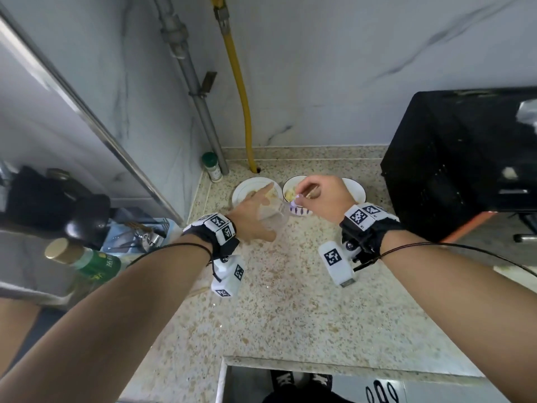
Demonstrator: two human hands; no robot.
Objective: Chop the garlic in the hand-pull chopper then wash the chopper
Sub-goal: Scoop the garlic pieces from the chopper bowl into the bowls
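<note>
Speckled stone countertop (290, 301), corner position. The left hand (247, 219) grips a clear chopper cup (273, 221), tilted, with its mouth towards the far side. The right hand (325, 196), fingers curled, pinches a small purple-and-white piece (300, 210) over the near rim of a white bowl (292, 183); the piece cannot be identified. Pale chopped garlic (289, 194) lies in the bowl. A white plate (247, 186) sits just left of the bowl, a second plate (356, 191) to its right. Green-capped jar (213, 167) in the far left corner, beside a grey pipe (191, 82) and a yellow hose (241, 91). Black appliance (450, 170) at the right. Both wrists carry marker-printed bands.
</note>
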